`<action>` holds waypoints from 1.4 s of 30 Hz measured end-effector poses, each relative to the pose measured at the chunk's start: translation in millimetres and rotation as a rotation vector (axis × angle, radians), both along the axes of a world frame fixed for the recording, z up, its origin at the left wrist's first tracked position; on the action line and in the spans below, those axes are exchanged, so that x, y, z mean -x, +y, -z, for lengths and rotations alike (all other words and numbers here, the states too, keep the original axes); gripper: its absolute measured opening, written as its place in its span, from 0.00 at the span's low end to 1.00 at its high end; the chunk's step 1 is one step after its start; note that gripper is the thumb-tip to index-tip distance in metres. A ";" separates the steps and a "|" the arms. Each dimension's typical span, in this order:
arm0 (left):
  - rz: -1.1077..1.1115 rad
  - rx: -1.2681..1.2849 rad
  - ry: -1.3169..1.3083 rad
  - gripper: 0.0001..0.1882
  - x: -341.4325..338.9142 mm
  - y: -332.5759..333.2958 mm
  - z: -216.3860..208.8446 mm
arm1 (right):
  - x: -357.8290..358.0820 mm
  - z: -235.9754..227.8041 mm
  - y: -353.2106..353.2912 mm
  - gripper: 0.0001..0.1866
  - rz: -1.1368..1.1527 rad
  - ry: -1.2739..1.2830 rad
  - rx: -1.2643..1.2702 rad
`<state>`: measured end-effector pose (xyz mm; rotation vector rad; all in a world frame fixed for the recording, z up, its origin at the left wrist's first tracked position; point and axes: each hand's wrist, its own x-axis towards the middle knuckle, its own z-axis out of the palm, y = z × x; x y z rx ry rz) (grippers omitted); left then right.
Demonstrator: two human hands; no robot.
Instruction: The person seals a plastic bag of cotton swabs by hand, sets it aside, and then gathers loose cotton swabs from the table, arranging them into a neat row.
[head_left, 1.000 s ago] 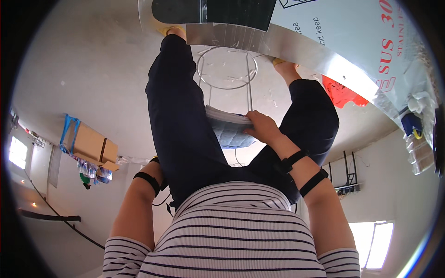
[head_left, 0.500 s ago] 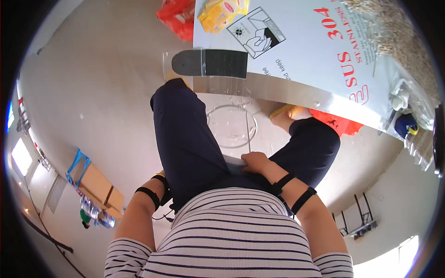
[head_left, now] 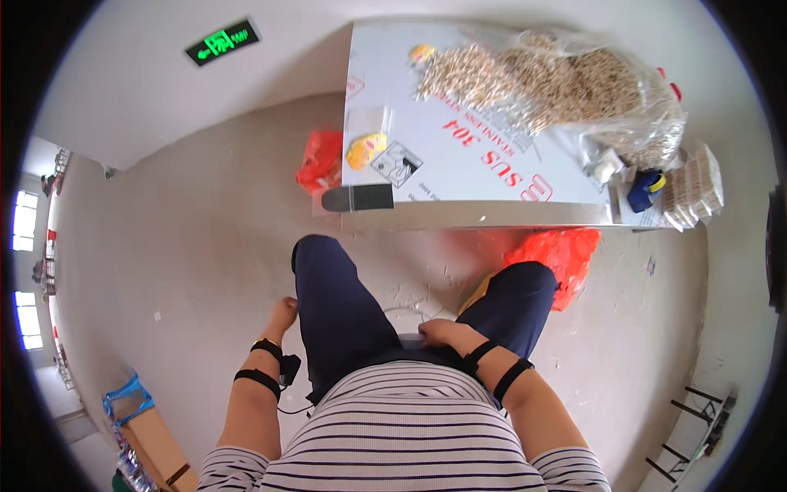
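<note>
My right hand (head_left: 440, 331) is between my thighs, its fingers closed on the front edge of a grey seat (head_left: 411, 340) under me. Low beside my left thigh hangs my left hand (head_left: 285, 312); its fingers are too small and partly hidden to read. Both forearms wear black straps. In front stands a table (head_left: 443, 164) covered in printed white film with a bare metal front edge. A dark strip with one rounded end (head_left: 358, 198) lies at its near left corner, sticking out past the left edge. Yellow packets (head_left: 366, 151) lie just behind it.
A heap of small light-brown pieces (head_left: 566, 78), partly in clear plastic, covers the table's far right. At its right end are a navy-and-yellow item (head_left: 646, 192) and a stacked bundle (head_left: 694, 187). Red bags (head_left: 321, 157) hang left and sit below (head_left: 561, 258). Cardboard (head_left: 156, 443) stands lower left.
The view has tilted up, showing more of the table, the heap and a green wall sign. My left hand now shows beside my thigh. My right hand stays on the seat edge.
</note>
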<state>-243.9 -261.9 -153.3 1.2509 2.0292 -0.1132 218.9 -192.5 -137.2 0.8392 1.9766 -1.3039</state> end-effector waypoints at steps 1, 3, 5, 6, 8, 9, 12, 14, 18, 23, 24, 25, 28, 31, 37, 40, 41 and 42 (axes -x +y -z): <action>-0.197 -0.061 -0.111 0.19 0.8 18.4 -12.6 | -3.5 -5.0 -1.1 0.25 0.006 0.002 -0.038; -0.233 -0.271 -0.176 0.18 8.4 37.2 -39.4 | 0.5 -8.9 -3.4 0.24 0.024 0.059 -0.029; -0.257 -0.465 -0.254 0.17 3.2 59.4 -69.9 | -2.3 -1.3 -4.1 0.23 0.047 0.094 -0.078; -0.199 -0.585 -0.252 0.16 -20.2 75.5 -91.7 | -11.7 5.1 -7.8 0.23 0.080 0.105 -0.084; -0.132 -0.732 -0.291 0.15 -60.8 93.5 -149.8 | -19.2 3.6 -12.4 0.23 0.108 0.109 -0.105; -0.118 -0.765 -0.339 0.15 -75.4 101.1 -176.4 | -18.3 0.8 -10.5 0.23 0.129 0.116 -0.122; -0.039 -0.809 -0.499 0.12 -106.9 117.6 -222.8 | -20.2 7.4 -5.6 0.25 0.111 0.122 -0.140; 0.099 -0.833 -0.559 0.11 -124.0 121.9 -246.4 | -21.8 -0.6 3.7 0.24 0.140 0.104 -0.135; 0.165 -0.784 -0.551 0.12 -144.0 127.3 -262.2 | -45.4 -39.3 47.2 0.22 0.442 0.249 -0.136; 0.208 -0.620 -0.656 0.15 -161.3 136.1 -242.5 | -81.4 -117.8 106.4 0.15 0.990 0.508 0.067; 0.234 -0.601 -0.704 0.15 -171.2 142.6 -238.0 | -94.2 -123.2 114.3 0.15 1.003 0.501 0.053; 0.247 -0.593 -0.730 0.15 -180.9 151.0 -234.4 | -106.5 -128.6 121.7 0.15 1.159 0.607 0.068; 0.236 -0.610 -0.743 0.16 -190.8 174.5 -229.4 | -104.6 -152.5 137.5 0.15 1.360 0.714 0.062; 0.241 -0.612 -0.749 0.14 -208.1 210.3 -221.4 | -109.3 -163.6 161.3 0.16 1.405 0.662 0.030; 0.170 -0.664 -0.700 0.19 -248.1 283.7 -172.7 | -100.6 -153.1 221.3 0.22 1.378 0.568 -0.068; 0.154 -0.726 -0.536 0.19 -258.9 315.4 -123.7 | -87.7 -133.3 256.0 0.26 1.333 0.511 -0.171; 0.209 -0.723 -0.453 0.20 -262.8 323.7 -115.8 | -85.6 -126.4 266.5 0.27 1.308 0.487 -0.235; 0.213 -0.711 -0.459 0.20 -269.8 333.2 -108.1 | -86.3 -120.6 276.0 0.27 1.317 0.478 -0.229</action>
